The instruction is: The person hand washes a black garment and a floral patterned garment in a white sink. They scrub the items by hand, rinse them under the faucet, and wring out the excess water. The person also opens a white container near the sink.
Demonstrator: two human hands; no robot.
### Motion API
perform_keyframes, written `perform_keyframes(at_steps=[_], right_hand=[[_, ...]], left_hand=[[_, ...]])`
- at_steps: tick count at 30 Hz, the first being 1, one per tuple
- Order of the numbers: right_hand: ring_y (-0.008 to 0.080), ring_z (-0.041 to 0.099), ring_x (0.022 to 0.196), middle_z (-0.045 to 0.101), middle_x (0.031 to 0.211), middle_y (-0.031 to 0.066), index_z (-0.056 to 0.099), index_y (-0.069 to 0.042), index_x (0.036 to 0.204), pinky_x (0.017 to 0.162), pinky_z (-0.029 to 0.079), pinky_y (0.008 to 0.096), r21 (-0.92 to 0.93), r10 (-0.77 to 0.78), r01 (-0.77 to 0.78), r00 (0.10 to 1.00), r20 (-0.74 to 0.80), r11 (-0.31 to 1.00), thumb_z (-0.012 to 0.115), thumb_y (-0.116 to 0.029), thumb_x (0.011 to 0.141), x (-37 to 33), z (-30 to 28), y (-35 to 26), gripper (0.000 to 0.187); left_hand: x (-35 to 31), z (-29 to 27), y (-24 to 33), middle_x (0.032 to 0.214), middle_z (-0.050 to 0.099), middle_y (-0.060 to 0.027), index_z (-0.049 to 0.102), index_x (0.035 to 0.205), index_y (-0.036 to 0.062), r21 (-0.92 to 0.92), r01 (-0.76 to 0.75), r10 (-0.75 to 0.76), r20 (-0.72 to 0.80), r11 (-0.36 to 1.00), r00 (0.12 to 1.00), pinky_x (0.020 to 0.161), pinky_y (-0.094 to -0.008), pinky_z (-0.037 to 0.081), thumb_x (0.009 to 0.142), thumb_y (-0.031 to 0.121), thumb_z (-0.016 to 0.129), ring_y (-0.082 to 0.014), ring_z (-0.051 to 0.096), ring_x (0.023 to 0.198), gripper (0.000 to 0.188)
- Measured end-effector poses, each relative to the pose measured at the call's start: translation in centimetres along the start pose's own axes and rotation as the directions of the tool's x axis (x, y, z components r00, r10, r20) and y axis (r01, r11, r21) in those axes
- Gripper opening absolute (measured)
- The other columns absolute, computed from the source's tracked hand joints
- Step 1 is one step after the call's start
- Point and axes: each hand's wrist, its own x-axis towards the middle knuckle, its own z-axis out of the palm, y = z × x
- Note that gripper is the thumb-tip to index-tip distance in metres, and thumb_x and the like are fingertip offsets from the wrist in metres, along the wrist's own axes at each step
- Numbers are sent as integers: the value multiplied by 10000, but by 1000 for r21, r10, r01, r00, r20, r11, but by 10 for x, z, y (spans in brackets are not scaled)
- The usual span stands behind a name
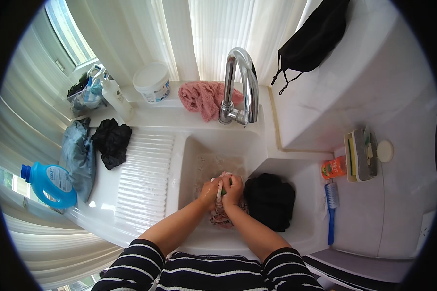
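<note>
Inside the white sink (223, 140), a patterned pink cloth (221, 220) was bunched within the basin, its far end clasped between the left hand (209, 194) and the right hand (233, 190), which were pressed together with fingers curled. Just right of the cloth lay a black garment (270, 203), while a ribbed washboard surface (144, 179) adjoined the basin on the left. Farther out were a chrome faucet (231, 80) and pink towel (199, 99) at the far edge, a blue bottle (53, 184) at left, and a blue brush (331, 208) at right.

The fingers (235, 184) hide part of 1 patterned cloth (222, 219).
</note>
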Motion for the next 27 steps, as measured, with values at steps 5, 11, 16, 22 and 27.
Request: perform_keyframes(at_steps=[5,11,16,22,27], right_hand=[[370,564,689,566,729,173,564,-12,711,606,444,442,44,-192,187,952,239,981,565,-231,900,-8,0,-44,289],[398,555,724,555,749,181,524,-25,711,624,427,485,-413,183,-21,915,359,911,577,-327,902,48,10,41,361],[367,547,966,566,1038,186,579,-36,978,785,448,461,-423,174,-85,969,176,902,623,-310,869,63,28,78,298],[392,465,1136,495,1253,155,618,-75,1092,950,424,444,-506,158,173,823,545,845,695,-138,731,21,33,65,374],[342,554,1009,579,1019,197,604,-17,885,835,450,424,-327,207,14,747,631,945,647,-69,672,19,31,63,223]], left_hand=[[-6,7,29,842,607,-94,583,907,49,-442,237,-286,-47,865,957,660,-374,484,952,352,519,-206,592,743,313],[-15,21,68,862,625,-71,601,975,14,-326,212,-273,-151,921,950,674,-352,510,943,308,533,-210,615,786,303],[22,-12,47,1234,555,-146,447,1310,14,45,134,-95,-492,990,866,852,-372,469,923,267,541,-254,556,1069,472],[28,-24,25,1394,406,-130,186,1485,97,-322,232,-346,-363,918,865,902,-390,462,935,324,524,-257,484,1173,684],[31,-23,38,1175,559,-99,452,1283,100,-419,387,-514,-250,822,821,828,-397,498,905,465,559,-237,574,997,537]])
